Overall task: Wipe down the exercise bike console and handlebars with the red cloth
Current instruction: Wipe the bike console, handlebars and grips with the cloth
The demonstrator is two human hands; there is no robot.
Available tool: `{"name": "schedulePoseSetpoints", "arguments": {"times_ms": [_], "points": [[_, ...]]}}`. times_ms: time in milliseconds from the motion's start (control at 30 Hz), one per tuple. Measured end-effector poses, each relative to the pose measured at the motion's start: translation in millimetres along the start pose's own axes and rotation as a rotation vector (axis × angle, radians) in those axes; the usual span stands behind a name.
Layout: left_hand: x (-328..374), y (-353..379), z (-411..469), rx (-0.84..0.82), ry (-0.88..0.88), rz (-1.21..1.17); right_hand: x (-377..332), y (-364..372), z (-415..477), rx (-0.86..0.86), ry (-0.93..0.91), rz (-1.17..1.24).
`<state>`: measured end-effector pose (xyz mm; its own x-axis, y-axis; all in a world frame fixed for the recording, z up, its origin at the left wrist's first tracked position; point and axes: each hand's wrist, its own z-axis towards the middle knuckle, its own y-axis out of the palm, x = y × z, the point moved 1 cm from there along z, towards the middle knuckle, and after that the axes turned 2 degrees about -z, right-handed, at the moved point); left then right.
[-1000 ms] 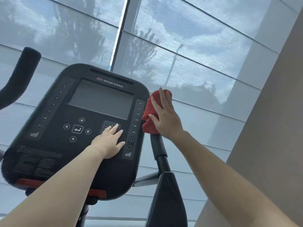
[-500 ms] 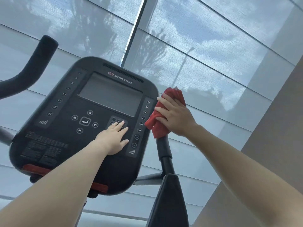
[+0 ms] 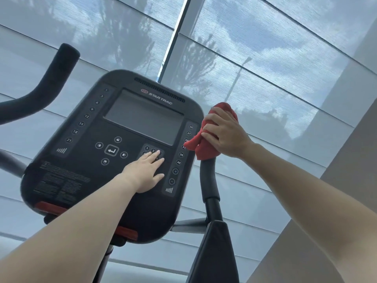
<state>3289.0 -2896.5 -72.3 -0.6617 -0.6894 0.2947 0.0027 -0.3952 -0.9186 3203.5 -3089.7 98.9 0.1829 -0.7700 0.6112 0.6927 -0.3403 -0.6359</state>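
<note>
Now: your right hand (image 3: 226, 137) grips the cloth (image 3: 204, 152), bunched over the bar (image 3: 209, 180) tip; left hand (image 3: 145, 170) lies flat on the console (image 3: 81, 160). Cloth looks soft and light; hold it by the bunch.

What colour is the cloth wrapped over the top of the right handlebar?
Red. The cloth shows best in the head view, gripped by the right hand.

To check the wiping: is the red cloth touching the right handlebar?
Touching. The head view shows the right hand gripping the red cloth wrapped over the top of the right handlebar, with no gap.
</note>
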Motion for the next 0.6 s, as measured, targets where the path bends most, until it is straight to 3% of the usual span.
{"name": "schedulePoseSetpoints", "arguments": {"times_ms": [600], "points": [[-2, 1, -3, 0.008, 0.007, 0.007, -3, 9, -31, 0.001, -0.083, 0.054]]}}
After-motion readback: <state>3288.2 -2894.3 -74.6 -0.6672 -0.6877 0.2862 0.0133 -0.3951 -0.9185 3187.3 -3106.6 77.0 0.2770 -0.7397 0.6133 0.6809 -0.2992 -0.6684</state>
